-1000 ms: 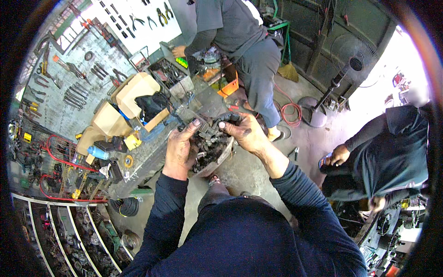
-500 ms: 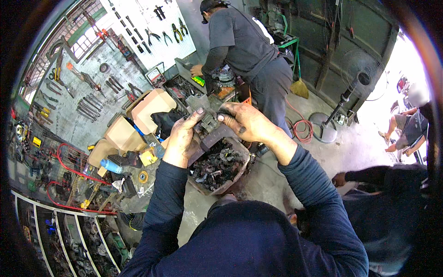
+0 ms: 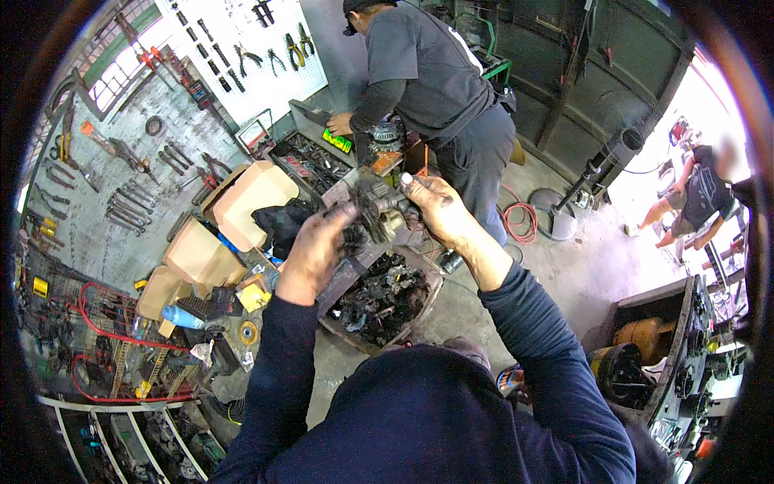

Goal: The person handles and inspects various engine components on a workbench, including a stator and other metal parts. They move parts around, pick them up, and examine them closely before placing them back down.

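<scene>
Above a grimy bin filled with blackened scrap pieces, I hold up a dark, greasy metal machine part. It has ridged sides and a dull brassy area facing down; motion blur hides its exact kind. My left hand grips its left side, with dirty, blurred fingers. Around its right end curl the fingers of my right hand, the thumb sticking up. Both palms and fingertips are stained black.
Left are open cardboard boxes, a blue bottle and a tool board. A co-worker bends over the bench ahead. To the right stand a fan, a red hose coil, a person and a crate.
The part has been turned between my hands, showing its brassy side. My view has shifted slightly. The dark-clothed person close on my right has mostly left the view, uncovering the crate.
</scene>
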A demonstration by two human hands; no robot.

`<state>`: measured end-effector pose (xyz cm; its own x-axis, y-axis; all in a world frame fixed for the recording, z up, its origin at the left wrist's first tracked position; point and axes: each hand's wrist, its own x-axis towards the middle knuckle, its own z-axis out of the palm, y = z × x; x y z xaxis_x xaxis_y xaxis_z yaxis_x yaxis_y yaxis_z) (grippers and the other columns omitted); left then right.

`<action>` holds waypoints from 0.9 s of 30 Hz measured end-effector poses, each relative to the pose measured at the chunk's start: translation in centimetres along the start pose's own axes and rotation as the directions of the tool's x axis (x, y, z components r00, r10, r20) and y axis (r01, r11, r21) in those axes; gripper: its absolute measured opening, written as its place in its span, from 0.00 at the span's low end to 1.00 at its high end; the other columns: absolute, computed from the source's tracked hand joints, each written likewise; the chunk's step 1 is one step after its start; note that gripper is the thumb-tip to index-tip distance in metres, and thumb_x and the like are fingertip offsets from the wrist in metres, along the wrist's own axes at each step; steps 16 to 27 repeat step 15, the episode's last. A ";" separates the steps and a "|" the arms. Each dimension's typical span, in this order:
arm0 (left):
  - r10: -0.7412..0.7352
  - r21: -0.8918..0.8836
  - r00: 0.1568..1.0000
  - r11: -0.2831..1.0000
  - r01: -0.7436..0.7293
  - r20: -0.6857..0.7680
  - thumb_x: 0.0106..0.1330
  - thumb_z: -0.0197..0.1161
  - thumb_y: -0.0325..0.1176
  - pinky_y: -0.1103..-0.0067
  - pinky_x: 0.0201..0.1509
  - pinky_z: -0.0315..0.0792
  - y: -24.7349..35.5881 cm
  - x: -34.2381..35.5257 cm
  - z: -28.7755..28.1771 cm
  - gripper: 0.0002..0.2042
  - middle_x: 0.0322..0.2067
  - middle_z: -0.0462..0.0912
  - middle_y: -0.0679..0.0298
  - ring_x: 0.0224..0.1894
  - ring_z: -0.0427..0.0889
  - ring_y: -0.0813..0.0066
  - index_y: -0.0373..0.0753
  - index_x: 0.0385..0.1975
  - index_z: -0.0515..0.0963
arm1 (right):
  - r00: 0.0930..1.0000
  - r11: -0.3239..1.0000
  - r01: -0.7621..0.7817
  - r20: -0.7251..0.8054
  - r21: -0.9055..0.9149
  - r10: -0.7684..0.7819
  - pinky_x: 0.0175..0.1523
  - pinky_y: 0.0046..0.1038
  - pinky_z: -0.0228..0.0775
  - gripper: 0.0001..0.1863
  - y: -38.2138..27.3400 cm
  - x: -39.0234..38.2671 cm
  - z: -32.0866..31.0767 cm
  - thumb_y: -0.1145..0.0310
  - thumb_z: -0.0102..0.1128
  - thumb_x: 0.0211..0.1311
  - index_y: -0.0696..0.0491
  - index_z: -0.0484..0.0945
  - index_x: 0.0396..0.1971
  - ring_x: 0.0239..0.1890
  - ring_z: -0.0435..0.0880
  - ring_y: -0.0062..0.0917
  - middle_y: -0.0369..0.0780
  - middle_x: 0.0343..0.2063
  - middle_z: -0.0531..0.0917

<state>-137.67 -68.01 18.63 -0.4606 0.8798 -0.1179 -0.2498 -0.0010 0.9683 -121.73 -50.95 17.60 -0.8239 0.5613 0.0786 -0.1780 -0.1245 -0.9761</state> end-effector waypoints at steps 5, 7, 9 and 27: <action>0.449 0.492 0.885 0.748 -0.446 0.119 0.66 0.72 0.44 0.71 0.64 0.72 -3.4 1.3 0.7 0.31 0.59 0.77 0.53 0.58 0.79 0.64 0.32 0.63 0.69 | 0.969 0.977 -0.133 -0.183 0.168 0.163 0.43 0.27 0.74 0.23 0.9 0.0 0.2 0.52 0.57 0.77 0.61 0.81 0.43 0.35 0.81 0.21 0.37 0.35 0.86; 0.412 0.265 0.898 0.858 -0.440 0.155 0.66 0.73 0.41 0.68 0.69 0.68 -5.1 1.3 1.9 0.39 0.61 0.74 0.54 0.61 0.77 0.62 0.33 0.71 0.60 | 0.968 0.927 -0.178 -0.110 0.330 0.225 0.43 0.29 0.77 0.22 1.3 -0.3 -0.6 0.53 0.57 0.77 0.60 0.81 0.45 0.36 0.83 0.24 0.38 0.36 0.86; 0.441 0.376 0.883 0.800 -0.467 0.159 0.66 0.73 0.42 0.67 0.70 0.67 -5.9 1.6 3.1 0.37 0.62 0.74 0.52 0.60 0.77 0.61 0.31 0.69 0.64 | 0.948 0.881 -0.263 -0.062 0.394 0.311 0.43 0.34 0.81 0.20 1.5 -0.1 -1.8 0.54 0.56 0.77 0.58 0.80 0.48 0.38 0.87 0.29 0.41 0.40 0.87; 0.352 0.543 0.884 0.698 -0.467 0.308 0.63 0.73 0.49 0.65 0.71 0.63 -3.9 4.1 6.7 0.29 0.67 0.69 0.52 0.63 0.73 0.56 0.36 0.59 0.78 | 0.906 0.715 -0.245 -0.108 0.654 0.409 0.46 0.40 0.83 0.20 3.2 0.8 -3.7 0.53 0.57 0.76 0.56 0.79 0.51 0.40 0.87 0.33 0.42 0.42 0.87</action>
